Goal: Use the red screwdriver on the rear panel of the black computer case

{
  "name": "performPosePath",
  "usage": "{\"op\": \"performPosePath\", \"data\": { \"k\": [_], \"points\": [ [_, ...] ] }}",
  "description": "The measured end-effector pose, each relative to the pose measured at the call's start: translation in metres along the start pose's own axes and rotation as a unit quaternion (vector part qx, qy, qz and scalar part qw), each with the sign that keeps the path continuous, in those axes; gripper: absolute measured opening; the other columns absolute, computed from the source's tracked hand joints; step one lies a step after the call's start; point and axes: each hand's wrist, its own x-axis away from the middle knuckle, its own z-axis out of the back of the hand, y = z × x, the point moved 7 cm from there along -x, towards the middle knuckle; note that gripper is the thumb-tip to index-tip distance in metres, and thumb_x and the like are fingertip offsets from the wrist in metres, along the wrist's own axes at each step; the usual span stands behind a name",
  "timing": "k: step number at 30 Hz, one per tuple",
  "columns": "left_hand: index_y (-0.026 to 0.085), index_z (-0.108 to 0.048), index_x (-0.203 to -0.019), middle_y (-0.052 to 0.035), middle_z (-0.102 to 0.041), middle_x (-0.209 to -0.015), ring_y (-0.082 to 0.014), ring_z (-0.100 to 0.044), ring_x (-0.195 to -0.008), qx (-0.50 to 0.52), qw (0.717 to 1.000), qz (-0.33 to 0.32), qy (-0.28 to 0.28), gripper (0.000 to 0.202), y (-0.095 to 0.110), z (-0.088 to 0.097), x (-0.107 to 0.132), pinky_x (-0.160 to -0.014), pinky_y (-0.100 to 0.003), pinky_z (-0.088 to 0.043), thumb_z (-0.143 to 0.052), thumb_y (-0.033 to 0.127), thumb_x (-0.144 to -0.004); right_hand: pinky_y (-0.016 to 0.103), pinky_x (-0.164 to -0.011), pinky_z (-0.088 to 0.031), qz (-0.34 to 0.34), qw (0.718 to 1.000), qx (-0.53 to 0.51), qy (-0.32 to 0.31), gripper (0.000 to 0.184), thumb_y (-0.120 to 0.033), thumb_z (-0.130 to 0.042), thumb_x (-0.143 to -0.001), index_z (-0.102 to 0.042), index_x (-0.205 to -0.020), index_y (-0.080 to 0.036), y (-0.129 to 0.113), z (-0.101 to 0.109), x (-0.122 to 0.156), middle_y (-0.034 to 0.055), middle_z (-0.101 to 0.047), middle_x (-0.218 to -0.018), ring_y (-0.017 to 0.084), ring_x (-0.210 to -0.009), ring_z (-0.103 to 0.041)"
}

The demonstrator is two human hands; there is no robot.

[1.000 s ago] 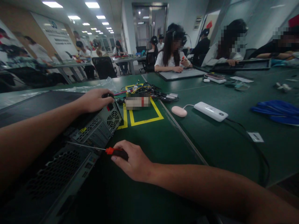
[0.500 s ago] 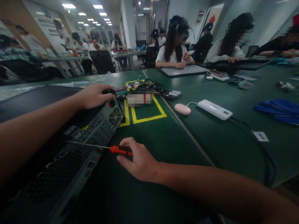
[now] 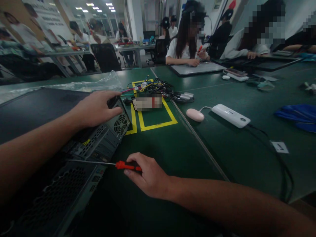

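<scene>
A dark computer case (image 3: 46, 103) lies on the left side of the table, its back with a round fan grille (image 3: 120, 123) facing right. My left hand (image 3: 92, 107) is laid over the upper edge near that grille, fingers over the edge and thumb stretched apart on the near side. In my right hand (image 3: 150, 177) is a screwdriver (image 3: 121, 165) with a red and black handle, held between thumb and fingers. Its long thin shaft points left into the case, above a honeycomb vent panel (image 3: 56, 194). Shadow hides the screwdriver's tip.
Behind the case lie tangled cables (image 3: 160, 87) and a blurred-out box (image 3: 148, 102) beside yellow tape (image 3: 160, 126). A pink mouse-like object (image 3: 195, 115), white power bank (image 3: 230, 116) and blue cloth (image 3: 296, 115) are to the right. Co-workers sit across the table.
My right hand and the screwdriver have shifted slightly downward in view. The left thumb has come lower and farther from the fingers. My view has tilted a little.
</scene>
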Motion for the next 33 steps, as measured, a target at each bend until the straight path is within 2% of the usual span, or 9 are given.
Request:
{"op": "performPosePath", "data": {
  "k": [3, 8, 12, 16, 21, 33],
  "points": [
    [0.013, -0.058, -0.154, -0.0180, -0.068, -0.147, -0.0362, -0.066, -0.126, -0.004, 1.000, 0.010, -0.012, 0.078, -0.001, -0.003, 0.000, -0.110, -0.048, -0.049, -0.051, 0.051, -0.086, 0.037, -0.090, -0.055, 0.022, 1.000, 0.007, -0.001, 0.021, -0.036, -0.065, -0.104, -0.061, -0.118, -0.021, -0.003, 0.001, 0.000, 0.0073, -0.070, -0.110, 0.020, -0.095, -0.066],
    [0.014, -0.060, -0.151, -0.0179, -0.074, -0.134, -0.0353, -0.068, -0.118, -0.025, 1.000, 0.008, 0.004, 0.074, -0.002, 0.000, -0.004, -0.106, -0.047, -0.050, -0.054, 0.051, -0.087, 0.037, -0.094, -0.054, 0.027, 0.999, 0.011, 0.024, 0.019, -0.032, -0.066, -0.104, -0.064, -0.119, -0.021, -0.006, 0.006, -0.002, 0.0064, -0.070, -0.111, 0.020, -0.099, -0.066],
    [0.013, -0.061, -0.149, -0.0203, -0.073, -0.133, -0.0368, -0.067, -0.118, -0.025, 1.000, 0.002, -0.003, 0.072, -0.005, -0.002, -0.008, -0.107, -0.050, -0.049, -0.055, 0.051, -0.088, 0.035, -0.088, -0.052, 0.031, 0.999, 0.002, 0.021, 0.017, -0.030, -0.065, -0.104, -0.064, -0.117, -0.020, -0.009, 0.006, -0.002, 0.0040, -0.068, -0.104, 0.018, -0.088, -0.062],
    [0.019, -0.066, -0.143, -0.0159, -0.075, -0.125, -0.0357, -0.069, -0.113, -0.019, 1.000, -0.005, 0.014, 0.067, -0.009, -0.004, -0.013, -0.103, -0.049, -0.052, -0.058, 0.051, -0.085, 0.033, -0.082, -0.051, 0.006, 1.000, -0.001, 0.008, 0.016, -0.031, -0.065, -0.104, -0.063, -0.115, -0.021, -0.007, 0.007, -0.001, 0.0019, -0.066, -0.099, 0.016, -0.080, -0.058],
    [0.026, -0.071, -0.137, -0.0118, -0.077, -0.122, -0.0361, -0.069, -0.114, -0.020, 0.999, 0.006, 0.036, 0.061, -0.013, -0.005, -0.016, -0.104, -0.051, -0.053, -0.058, 0.053, -0.084, 0.032, -0.079, -0.049, -0.005, 1.000, -0.002, -0.018, 0.015, -0.031, -0.065, -0.103, -0.062, -0.113, -0.021, -0.007, 0.007, -0.001, 0.0012, -0.064, -0.096, 0.016, -0.080, -0.057],
    [0.030, -0.072, -0.135, -0.0099, -0.078, -0.117, -0.0342, -0.068, -0.111, 0.012, 1.000, 0.013, 0.022, 0.063, -0.013, -0.003, -0.015, -0.104, -0.052, -0.054, -0.061, 0.057, -0.079, 0.032, -0.079, -0.050, -0.005, 0.999, 0.005, -0.052, 0.017, -0.033, -0.064, -0.104, -0.060, -0.115, -0.021, -0.009, 0.004, -0.003, 0.0013, -0.065, -0.097, 0.016, -0.078, -0.058]
  ]
}}
